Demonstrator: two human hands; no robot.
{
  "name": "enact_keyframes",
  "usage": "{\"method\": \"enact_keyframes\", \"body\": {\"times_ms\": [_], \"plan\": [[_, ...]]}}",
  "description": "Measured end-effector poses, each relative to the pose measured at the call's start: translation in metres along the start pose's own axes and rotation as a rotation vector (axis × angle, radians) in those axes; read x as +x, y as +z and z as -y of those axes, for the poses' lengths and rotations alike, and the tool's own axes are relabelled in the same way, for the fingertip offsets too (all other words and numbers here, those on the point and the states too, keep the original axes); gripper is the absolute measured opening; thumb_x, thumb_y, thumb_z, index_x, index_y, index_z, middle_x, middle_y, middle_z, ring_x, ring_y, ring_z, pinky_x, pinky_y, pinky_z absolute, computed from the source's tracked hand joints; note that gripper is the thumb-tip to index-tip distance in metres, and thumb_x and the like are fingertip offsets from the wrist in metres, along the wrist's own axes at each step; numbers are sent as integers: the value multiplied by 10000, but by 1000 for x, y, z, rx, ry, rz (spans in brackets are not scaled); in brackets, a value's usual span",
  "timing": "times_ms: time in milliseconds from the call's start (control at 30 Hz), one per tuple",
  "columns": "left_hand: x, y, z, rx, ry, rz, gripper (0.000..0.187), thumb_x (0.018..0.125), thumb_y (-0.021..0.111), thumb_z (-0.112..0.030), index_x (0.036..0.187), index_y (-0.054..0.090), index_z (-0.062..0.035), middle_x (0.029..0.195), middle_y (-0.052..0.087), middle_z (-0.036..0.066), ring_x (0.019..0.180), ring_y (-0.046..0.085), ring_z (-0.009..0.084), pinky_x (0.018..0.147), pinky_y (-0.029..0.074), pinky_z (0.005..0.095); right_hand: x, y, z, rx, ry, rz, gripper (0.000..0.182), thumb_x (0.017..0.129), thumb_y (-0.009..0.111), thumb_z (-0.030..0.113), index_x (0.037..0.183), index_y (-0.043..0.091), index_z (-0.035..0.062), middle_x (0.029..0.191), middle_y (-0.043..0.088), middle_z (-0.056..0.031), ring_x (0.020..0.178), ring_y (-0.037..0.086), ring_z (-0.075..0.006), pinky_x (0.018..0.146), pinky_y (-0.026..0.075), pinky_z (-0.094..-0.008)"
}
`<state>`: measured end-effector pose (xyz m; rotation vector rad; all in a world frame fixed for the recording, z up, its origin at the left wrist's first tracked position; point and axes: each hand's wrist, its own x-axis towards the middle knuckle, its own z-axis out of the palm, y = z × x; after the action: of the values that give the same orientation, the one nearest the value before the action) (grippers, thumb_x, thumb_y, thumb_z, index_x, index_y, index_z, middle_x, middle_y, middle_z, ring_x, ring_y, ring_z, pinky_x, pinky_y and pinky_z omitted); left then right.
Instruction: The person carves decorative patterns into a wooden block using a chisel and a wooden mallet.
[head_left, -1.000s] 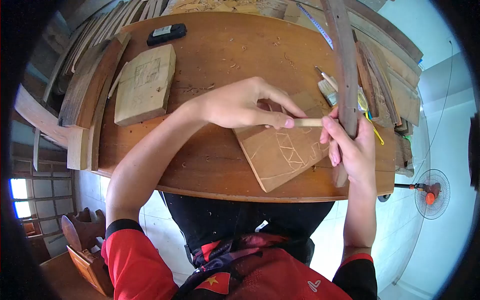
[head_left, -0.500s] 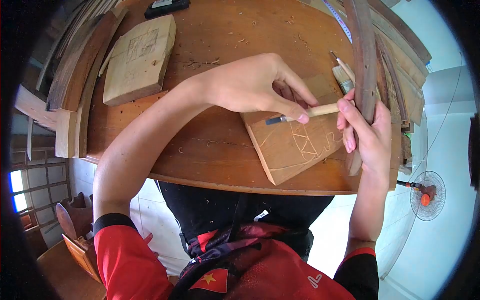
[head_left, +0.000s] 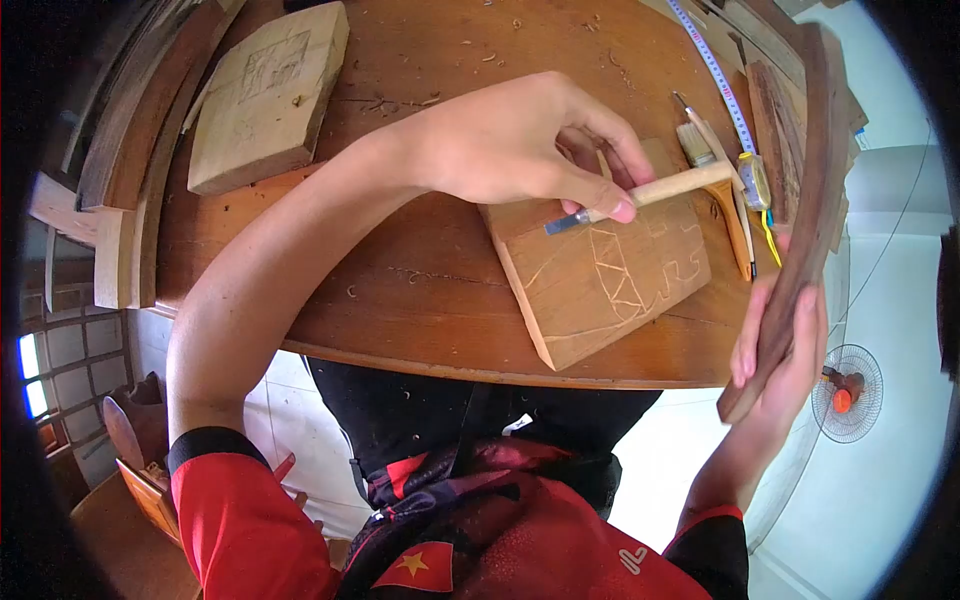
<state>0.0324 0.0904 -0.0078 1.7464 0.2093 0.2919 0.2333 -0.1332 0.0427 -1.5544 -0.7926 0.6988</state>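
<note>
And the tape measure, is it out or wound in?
Out: the blade runs from the tape measure up to the picture's top edge; where it ends can't be seen.

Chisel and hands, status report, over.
Left hand holds chisel over carved board. Right hand grips dark wooden bar. Brush and tape measure lie beside board.

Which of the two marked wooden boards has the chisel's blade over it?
The brown board, under the chisel in the left hand. The pale board lies apart, farther left.
</note>
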Motion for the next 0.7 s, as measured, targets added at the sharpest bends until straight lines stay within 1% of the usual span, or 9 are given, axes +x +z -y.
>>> {"method": "enact_keyframes", "body": {"times_ms": [33, 133, 233, 267, 367, 400, 500, 633, 700], "plan": [[0, 1, 1, 2, 9, -1, 363, 912, 796, -211, 1166, 724, 38, 932, 750, 90, 835, 678, 118, 772, 551, 285, -9, -3, -1, -21, 25, -31, 532, 1099, 434, 353, 1464, 450, -34, 822, 601, -99, 404, 450, -92, 342, 345, -223], [0, 2, -1, 0, 9, 15, 370, 908, 797, -217, 1162, 725, 42, 927, 751, 95, 833, 680, 120, 774, 551, 288, -21, -34, -9, -182, 150, 266, 523, 1105, 397, 354, 1452, 453, -34, 793, 572, -81, 396, 452, -98, 329, 355, -232], [1, 2, 3, 24, 17, 9, 376, 902, 800, -219, 1163, 731, 42, 934, 755, 99, 827, 679, 123, 775, 551, 287, -32, -35, -6, 13, 117, 13, 517, 1110, 360, 349, 1445, 451, -34, 761, 538, -62, 393, 448, -95, 325, 367, -238], [2, 3, 5, 36, 26, 6, 377, 900, 801, -219, 1164, 733, 41, 938, 756, 101, 824, 679, 124, 776, 551, 286, -30, -38, -9, 147, 51, 5, 521, 1109, 349, 350, 1440, 450, -40, 743, 516, -49, 385, 443, -90, 322, 366, -240], [3, 5, 6, 87, 31, -11, 364, 898, 801, -213, 1160, 746, 34, 941, 760, 97, 807, 672, 120, 768, 550, 280, -46, -22, -15, 77, 155, -74, 536, 1107, 357, 354, 1455, 427, -47, 747, 527, -44, 375, 443, -85, 314, 356, -237], [3, 4, 7, 73, 45, -11, 355, 899, 799, -210, 1154, 750, 32, 936, 761, 95, 796, 668, 118, 759, 548, 279, -48, -30, -14, -134, 247, 82, 549, 1108, 357, 367, 1470, 402, -43, 743, 524, -36, 374, 444, -83, 313, 351, -235], [0, 4, 9, 47, 47, -15, 334, 902, 796, -202, 1142, 758, 27, 918, 763, 88, 763, 657, 111, 727, 542, 277, -48, -37, -16, -25, 219, -14, 566, 1109, 354, 390, 1486, 383, -32, 739, 520, -30, 380, 441, -82, 306, 362, -244], [-2, 3, 0, 6, 1, 9, 328, 901, 796, -200, 1141, 762, 21, 886, 761, 80, 723, 644, 103, 682, 528, 271, -44, -41, -24, 263, 136, -74, 583, 1110, 354, 409, 1492, 377, -30, 739, 520, -27, 382, 442, -88, 289, 386, -270], [-1, 3, -1, -25, -7, 18, 337, 899, 799, -208, 1141, 761, 23, 875, 760, 78, 712, 641, 101, 669, 523, 269, -51, -40, -26, 39, 244, 64, 576, 1109, 357, 399, 1490, 384, -33, 735, 510, -36, 387, 445, -93, 291, 385, -271]]}}
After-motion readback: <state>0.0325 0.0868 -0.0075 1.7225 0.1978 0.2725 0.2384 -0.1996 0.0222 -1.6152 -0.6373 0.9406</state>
